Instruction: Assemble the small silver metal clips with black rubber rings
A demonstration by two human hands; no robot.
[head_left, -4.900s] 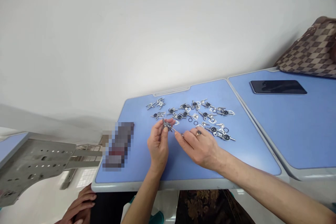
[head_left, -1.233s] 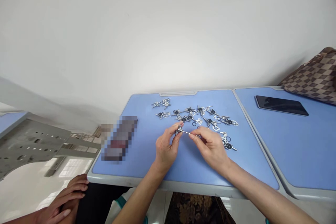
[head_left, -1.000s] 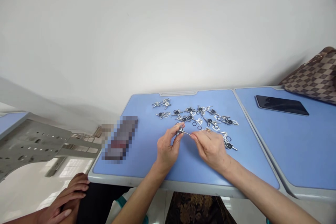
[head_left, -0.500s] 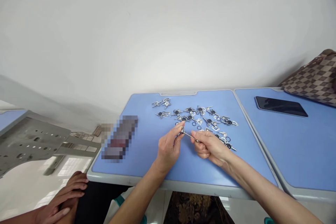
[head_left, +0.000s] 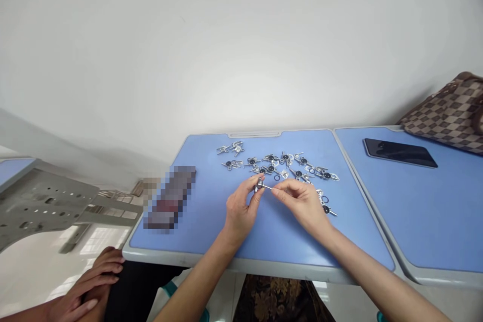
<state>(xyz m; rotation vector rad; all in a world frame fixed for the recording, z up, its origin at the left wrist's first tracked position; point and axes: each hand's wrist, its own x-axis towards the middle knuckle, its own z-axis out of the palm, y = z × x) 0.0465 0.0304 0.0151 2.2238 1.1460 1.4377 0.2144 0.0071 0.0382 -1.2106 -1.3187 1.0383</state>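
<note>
Between the thumb and fingers of my left hand [head_left: 242, 206] is a small shiny metal fitting [head_left: 258, 184]. My right hand [head_left: 302, 201] pinches the outer end of a thin metal rod [head_left: 266, 187], which reaches across to the fitting. Whether the rod is part of the fitting cannot be made out. Just beyond my hands lie several similar metal fittings with round black centres [head_left: 299, 174], mixed with small dark rings [head_left: 277, 178] and flat metal plates. A few metal pieces without black centres [head_left: 237, 148] lie apart at the far left of this group.
The blue table [head_left: 211, 221] meets a second blue table [head_left: 422, 216] on the right, with a black phone [head_left: 400, 153] and a checkered bag [head_left: 449, 110]. A pixelated dark object [head_left: 171, 198] lies at the left. Another person's hands [head_left: 98, 276] rest near the table's left corner.
My right hand has shifted its grip, from curled fingers to a fingertip pinch on the rod. The left hand keeps hold of the fitting, which looks slightly turned.
</note>
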